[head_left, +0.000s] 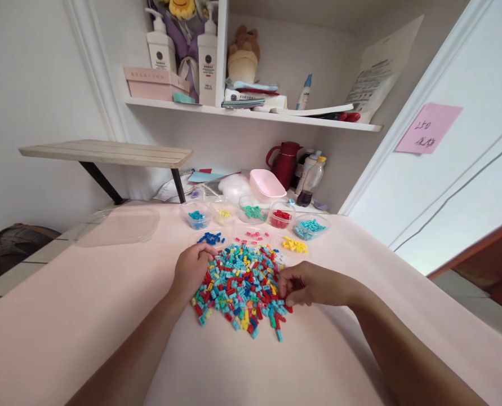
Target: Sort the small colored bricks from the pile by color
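Your right hand [313,285] is curling narrowly at the right edge of one big brick pile [242,287], mid-frame; your left hand [190,270] is resting half-curled at its left edge. Whether either is gripping bricks, I cannot tell. Just above, eight small brick heaps [281,219] are sitting: five behind, three nearer.

Ahead of me, the shelf [318,120] carries a pink box [155,86] at its left end and a blue-capped bottle [303,95] right of centre. I see a red jug [286,164] beyond the far edge of the table [77,321]; a wooden stand [107,152] occupies its far left corner.
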{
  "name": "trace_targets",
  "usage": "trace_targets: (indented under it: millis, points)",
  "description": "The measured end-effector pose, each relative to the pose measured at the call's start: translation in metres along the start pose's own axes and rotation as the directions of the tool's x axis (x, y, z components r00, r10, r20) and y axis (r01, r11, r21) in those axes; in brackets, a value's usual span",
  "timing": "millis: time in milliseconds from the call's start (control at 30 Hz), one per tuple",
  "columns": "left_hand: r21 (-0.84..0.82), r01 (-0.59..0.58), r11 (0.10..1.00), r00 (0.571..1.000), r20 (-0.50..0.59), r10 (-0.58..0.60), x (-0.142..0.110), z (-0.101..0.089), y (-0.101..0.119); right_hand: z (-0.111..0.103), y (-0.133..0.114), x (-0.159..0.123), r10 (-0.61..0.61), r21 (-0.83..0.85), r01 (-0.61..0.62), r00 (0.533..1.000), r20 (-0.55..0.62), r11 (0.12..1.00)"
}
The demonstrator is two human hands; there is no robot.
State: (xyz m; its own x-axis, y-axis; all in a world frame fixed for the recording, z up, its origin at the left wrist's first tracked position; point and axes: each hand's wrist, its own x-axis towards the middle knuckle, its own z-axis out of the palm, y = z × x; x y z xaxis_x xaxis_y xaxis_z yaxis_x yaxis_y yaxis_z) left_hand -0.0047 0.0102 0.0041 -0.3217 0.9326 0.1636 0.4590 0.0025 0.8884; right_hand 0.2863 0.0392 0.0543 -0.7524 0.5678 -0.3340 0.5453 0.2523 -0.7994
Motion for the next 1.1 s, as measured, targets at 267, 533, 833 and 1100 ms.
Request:
trace_targets:
  millis: [267, 533, 833, 1100]
  points:
    - [0.043, -0.019, 0.999, 1.000, 0.013, 0.019, 0.000, 0.001, -0.002, 0.004, -0.001, 0.003, -0.044, -0.163, 0.045, 0.999, 0.008, 0.986]
    - [0.061, -0.029, 0.998, 1.000, 0.013, 0.029, 0.000, 0.002, -0.002, 0.006, 0.001, 0.006, -0.057, -0.180, 0.060, 0.998, 0.018, 0.982]
    - [0.091, -0.034, 0.995, 0.999, 0.031, 0.032, -0.002, 0.000, 0.001, 0.011, 0.003, 0.010, -0.021, -0.086, 0.020, 1.000, -0.002, 0.996]
    - [0.113, -0.037, 0.993, 0.999, 0.040, 0.032, -0.001, 0.001, -0.002, 0.012, 0.004, 0.011, -0.039, -0.059, 0.038, 0.999, -0.018, 0.998]
